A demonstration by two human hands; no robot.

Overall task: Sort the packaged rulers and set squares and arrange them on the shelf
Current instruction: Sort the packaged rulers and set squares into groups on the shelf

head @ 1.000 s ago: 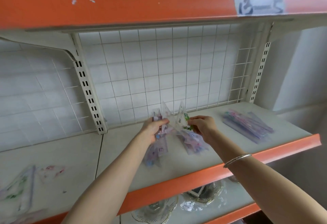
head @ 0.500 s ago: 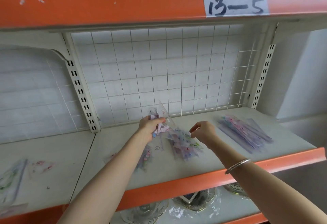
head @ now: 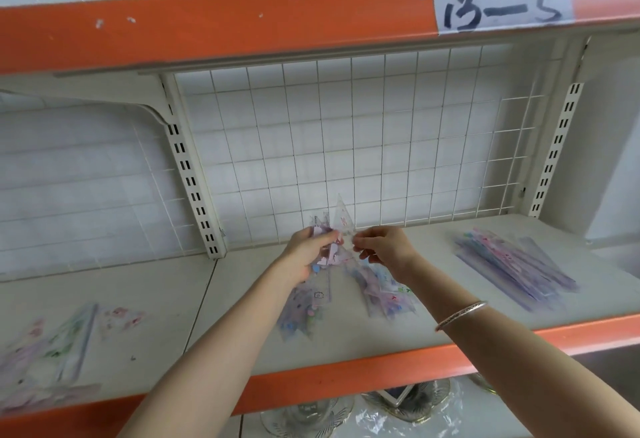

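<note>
Fingers [head: 325, 238] of the left hand [head: 306, 255] are curling round a bundle of packaged set squares [head: 329, 257], and I am seeing the thumb pressing on its front. On the right hand [head: 389, 250], the fingertips [head: 362, 236] are pinching the lower edge of a clear set square [head: 343, 219], which is standing point-up just above both hands, in front of the wire grid back [head: 381, 146]. I cannot tell whether this piece is touching the bundle or only overlapping it.

From the head camera I am looking at both hands hovering over the middle of the shelf [head: 346, 344]. Beneath them two loose heaps of packets are lying flat: one [head: 303, 313] under the left wrist, another [head: 386, 297] under the right. A stack of packaged rulers [head: 512, 268] is lying well apart at the right end of the shelf, slanting toward the front edge. More packets [head: 52, 340] are lying blurred at the far left.

A silver bracelet [head: 460, 314] is sitting on the right forearm. A paper label [head: 498, 1] reading 13-5 is sticking to the orange lip overhead. Glass dishes [head: 405, 399] are showing on the level below.
</note>
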